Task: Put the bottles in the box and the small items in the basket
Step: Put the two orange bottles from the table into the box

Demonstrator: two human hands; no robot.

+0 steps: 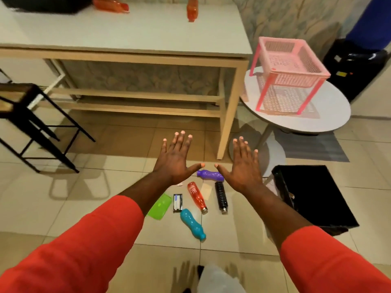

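Sorting not yet begun: both hands hover bare above the scatter on the floor.

The long desk (127,34) carries one orange bottle (111,4) and a second orange bottle (192,9). The round desk (338,117) on the right bears the pink basket (292,60), and the black box (313,193) sits open on the floor just right of the scatter. The left hand (175,159) and right hand (243,163) are spread flat, fingers apart, holding nothing. Below lie the teal bottle (191,224), red bottle (196,196), black bottle (221,197) and purple bottle (210,175), then a green case (159,206), a small packet (177,203) and a pale card (205,189). The first pick seems due, likely reaching down to wrap a bottle's body and carry it to the nearby box.
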